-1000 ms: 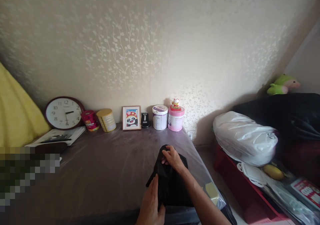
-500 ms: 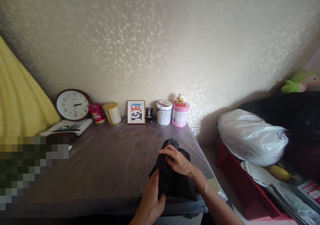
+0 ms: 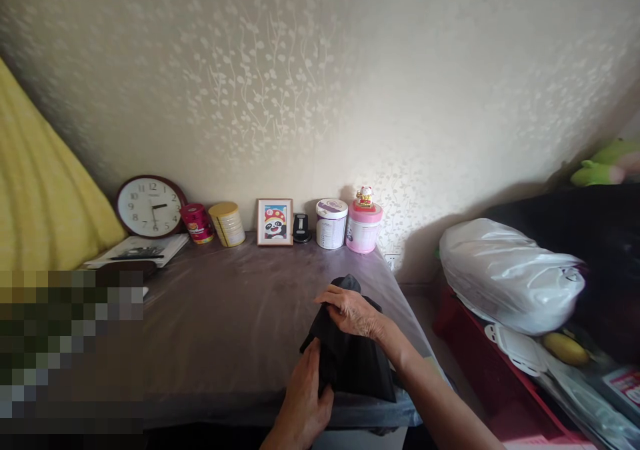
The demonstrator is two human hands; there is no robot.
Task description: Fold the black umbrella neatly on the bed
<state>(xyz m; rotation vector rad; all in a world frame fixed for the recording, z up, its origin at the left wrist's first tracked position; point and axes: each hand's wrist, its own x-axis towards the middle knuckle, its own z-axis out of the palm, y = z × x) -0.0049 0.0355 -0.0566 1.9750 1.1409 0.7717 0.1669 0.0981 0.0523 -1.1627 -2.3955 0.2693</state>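
Observation:
A crumpled piece of black fabric (image 3: 367,367) lies near the table's front right corner; its folds hide what kind of article it is. My left hand (image 3: 306,397) grips its lower left edge, with the fingers partly tucked behind a fold and the thumb in front. Over the upper part, my right hand (image 3: 353,310) bends its fingers down and pinches the cloth. A rounded bit of the fabric sticks up beyond the right hand, and a wider flap spreads to the right under the wrist.
Along the wall stand a round clock (image 3: 151,207), a magenta can (image 3: 197,225), a yellow-lidded can (image 3: 227,225), a panda picture frame (image 3: 275,222), a white tub (image 3: 331,225) and a pink tub (image 3: 363,231) bearing a lucky cat. Right of the table, a white plastic bag (image 3: 510,277) rests on a red bin (image 3: 480,363).
My right hand's fingers have closed further onto the fabric. The left hand keeps its grip in nearly the same place. The view has shifted slightly.

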